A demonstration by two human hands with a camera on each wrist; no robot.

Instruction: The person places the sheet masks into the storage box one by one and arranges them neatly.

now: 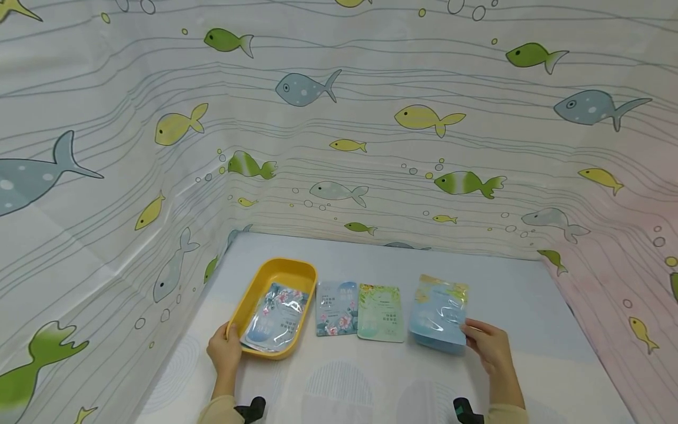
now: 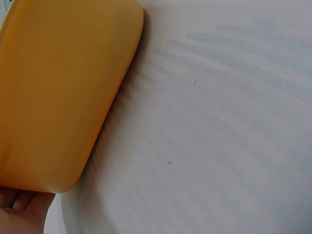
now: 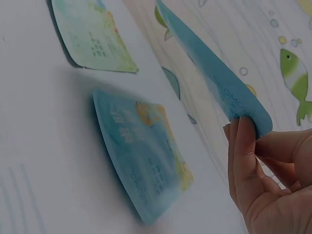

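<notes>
My left hand (image 1: 225,351) grips the near left corner of a yellow plastic tray (image 1: 258,287), fingers under its edge in the left wrist view. Inside the tray lie silvery-blue flower-printed sachets (image 1: 279,318). With thumb and fingers, my right hand (image 1: 490,347) pinches the edge of a blue sachet (image 3: 219,78), raised above the table in the right wrist view. Beneath it, another blue sachet (image 3: 141,156) with a yellow floral end lies on the table; from the head view the raised sachet (image 1: 438,303) mostly covers it.
Between the tray and the blue sachets, a blue-grey flower sachet (image 1: 336,308) and a green sachet (image 1: 380,313) lie side by side on the white table (image 1: 339,368). Fish-printed curtain (image 1: 381,159) encloses the back and sides. Dark wrist-worn devices (image 1: 255,408) show at both sleeves.
</notes>
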